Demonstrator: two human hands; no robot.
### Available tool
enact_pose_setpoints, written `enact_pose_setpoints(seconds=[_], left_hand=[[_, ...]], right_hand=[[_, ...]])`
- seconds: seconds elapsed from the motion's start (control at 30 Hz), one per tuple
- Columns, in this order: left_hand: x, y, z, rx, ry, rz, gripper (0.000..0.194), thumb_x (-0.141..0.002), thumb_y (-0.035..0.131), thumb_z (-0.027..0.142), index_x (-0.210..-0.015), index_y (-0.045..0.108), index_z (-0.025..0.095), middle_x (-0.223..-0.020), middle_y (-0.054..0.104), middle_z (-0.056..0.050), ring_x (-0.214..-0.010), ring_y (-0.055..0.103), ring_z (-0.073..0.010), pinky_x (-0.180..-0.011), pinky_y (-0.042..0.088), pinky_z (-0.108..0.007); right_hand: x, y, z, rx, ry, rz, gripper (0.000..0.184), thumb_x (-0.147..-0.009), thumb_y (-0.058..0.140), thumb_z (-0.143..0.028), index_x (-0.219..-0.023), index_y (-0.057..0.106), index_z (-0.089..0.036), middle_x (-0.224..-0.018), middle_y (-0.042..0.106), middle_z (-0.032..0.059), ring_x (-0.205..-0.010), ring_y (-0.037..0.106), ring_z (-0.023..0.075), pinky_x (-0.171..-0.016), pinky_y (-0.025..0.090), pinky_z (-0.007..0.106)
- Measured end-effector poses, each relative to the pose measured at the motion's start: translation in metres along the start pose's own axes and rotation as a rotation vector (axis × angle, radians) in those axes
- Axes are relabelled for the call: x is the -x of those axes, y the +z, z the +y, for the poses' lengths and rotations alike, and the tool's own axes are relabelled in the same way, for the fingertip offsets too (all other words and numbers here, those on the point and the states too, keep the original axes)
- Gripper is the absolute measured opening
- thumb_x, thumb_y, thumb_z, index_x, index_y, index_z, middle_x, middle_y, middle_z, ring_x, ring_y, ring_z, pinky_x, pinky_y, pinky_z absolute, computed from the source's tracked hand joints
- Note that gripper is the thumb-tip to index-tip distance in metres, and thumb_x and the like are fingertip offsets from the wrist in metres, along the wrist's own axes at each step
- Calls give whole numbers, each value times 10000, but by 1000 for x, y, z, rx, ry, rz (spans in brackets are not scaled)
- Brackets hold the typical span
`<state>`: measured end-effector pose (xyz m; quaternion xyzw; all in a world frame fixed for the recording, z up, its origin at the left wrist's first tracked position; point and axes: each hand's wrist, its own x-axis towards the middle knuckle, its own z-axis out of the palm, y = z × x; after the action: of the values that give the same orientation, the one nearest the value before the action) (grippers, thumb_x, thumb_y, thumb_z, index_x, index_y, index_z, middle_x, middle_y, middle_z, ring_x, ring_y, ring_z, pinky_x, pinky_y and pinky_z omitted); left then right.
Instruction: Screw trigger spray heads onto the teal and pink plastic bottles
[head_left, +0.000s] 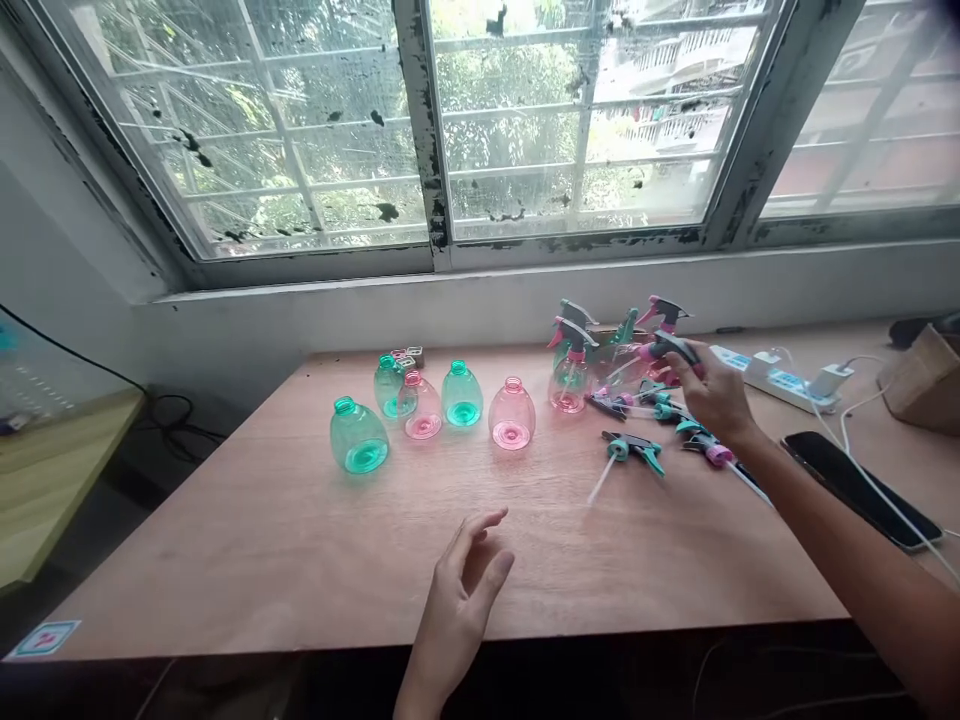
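My right hand (709,392) reaches over a pile of spray trigger heads (660,405) and is closed round a grey and pink trigger head (670,347). My left hand (466,590) hovers open above the near edge of the wooden table (300,540), fingers loosely spread, holding nothing. Several empty round bottles stand in the middle: a teal bottle (358,436), a pink bottle (512,414), another teal bottle (462,395) and a pink one (421,407). A pink bottle with a trigger fitted (570,375) stands beside the pile. A loose teal trigger head (634,450) lies nearer to me.
A white power strip (780,378) with a plugged charger lies at the back right. A black phone (862,487) on a white cable lies by my right forearm. A brown bag (926,378) sits far right. A window runs behind the table.
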<state>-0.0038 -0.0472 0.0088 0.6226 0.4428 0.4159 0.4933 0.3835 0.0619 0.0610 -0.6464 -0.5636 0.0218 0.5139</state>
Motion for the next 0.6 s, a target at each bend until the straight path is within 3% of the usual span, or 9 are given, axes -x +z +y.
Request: enact_pose_setpoints(seconds=[0.2,0.47,0.6], left_hand=[[1,1,4,14,-30,-13,312,-956,564,436,-1222,646,295,-1326,636,-55,-1273,542,-283,-1128,372,-465],[0,-1,0,46,-6,-12,286,-968,552,414,-1203,650,284,-1330,644,-52,-1245,573,-261,-1113,391,-425],[-5,3,0,43,-38,17,291,-956,564,422,-1174,662,257,-1272,676,-70,-1188,616,-269,-1064,445,-424]], right_hand=[[-23,25,13,99,-91,-120,364,-959,501,-413,-1217,602,-177,-829,765,96,-733,693,266,-704,475,346],[-64,29,6,276,-74,-260,348,-928,569,-429,-1090,698,-150,-728,751,96,-653,652,251,-635,419,323],[-79,35,-3,298,-3,-222,615,-907,571,-517,-1303,565,-46,-960,755,182,-788,679,236,-715,425,317]])
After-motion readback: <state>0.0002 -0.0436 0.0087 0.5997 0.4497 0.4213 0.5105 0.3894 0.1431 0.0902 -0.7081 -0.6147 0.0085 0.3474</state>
